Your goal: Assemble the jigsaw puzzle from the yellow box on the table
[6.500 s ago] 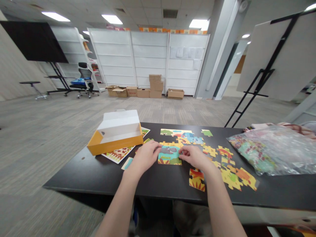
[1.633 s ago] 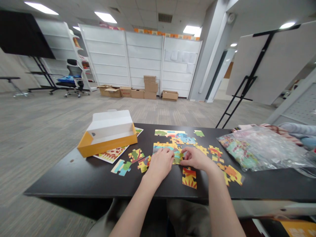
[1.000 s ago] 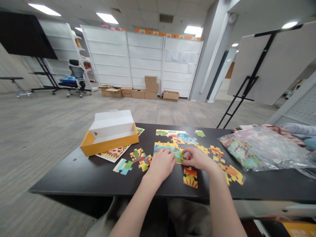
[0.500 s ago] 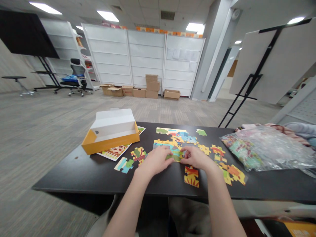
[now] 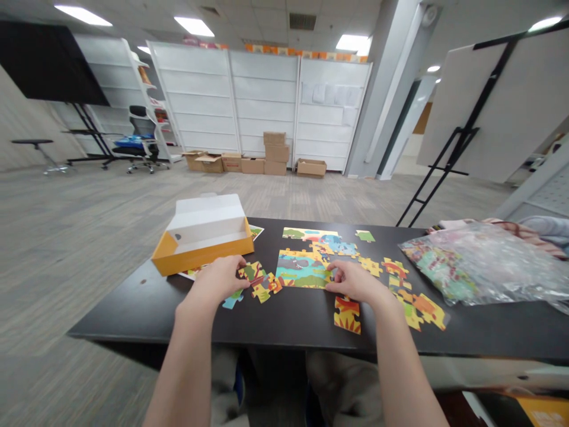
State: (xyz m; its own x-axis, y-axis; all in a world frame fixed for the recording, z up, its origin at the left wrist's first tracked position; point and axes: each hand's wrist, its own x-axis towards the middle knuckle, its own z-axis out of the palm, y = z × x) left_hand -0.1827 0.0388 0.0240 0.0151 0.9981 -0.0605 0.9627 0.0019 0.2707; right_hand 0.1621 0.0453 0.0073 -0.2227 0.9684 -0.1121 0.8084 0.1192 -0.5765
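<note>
A joined block of jigsaw puzzle pieces (image 5: 302,270), with a grey hippo in blue water, lies flat on the black table. At its right edge is my right hand (image 5: 355,281), thumb and curled fingers closed on the edge piece. To the left, my left hand (image 5: 220,280) is at several loose puzzle pieces (image 5: 254,271), its thumb and forefinger apart beside them. That hand partly covers a blue-green piece (image 5: 232,299). Below my right hand lies an orange-red joined section (image 5: 347,315). Behind the block is a section with a blue elephant (image 5: 335,244).
An open yellow box (image 5: 204,256) stands on a printed sheet at the left. More yellow-orange pieces (image 5: 427,308) lie to the right, before a clear plastic bag (image 5: 484,261) of pieces. A green piece (image 5: 365,236) is near the table's far edge.
My left hand has moved left, off the hippo block to the loose pieces, uncovering the hippo picture. My right hand stays at the block's right edge. The view has shifted slightly.
</note>
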